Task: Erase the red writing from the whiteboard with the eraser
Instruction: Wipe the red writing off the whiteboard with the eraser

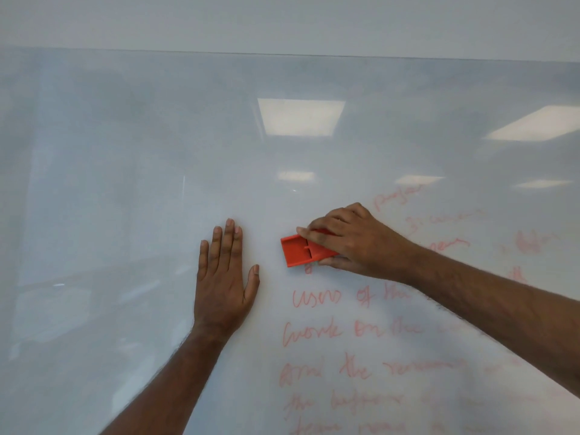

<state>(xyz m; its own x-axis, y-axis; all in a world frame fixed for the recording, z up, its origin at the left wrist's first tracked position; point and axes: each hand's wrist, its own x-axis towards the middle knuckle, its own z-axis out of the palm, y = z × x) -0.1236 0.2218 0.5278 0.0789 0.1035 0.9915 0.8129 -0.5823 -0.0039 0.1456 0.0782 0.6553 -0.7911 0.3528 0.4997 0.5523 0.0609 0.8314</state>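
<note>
Right hand gripped red eraser between fingers and thumb, pressed on whiteboard at left end of red writing. Left hand flat, fingers together (thumb apart). Mid-erase; next likely rightward strokes, then lower lines.

Pale wall along the top, plain and evenly lit. Below it, mirrored ceiling lights: a large bright panel near the middle, a slanted panel at the right edge. Lower down, three smaller glints in a row, fainter towards the right. At far left, dim blurred reflections, too vague to make out.
</note>
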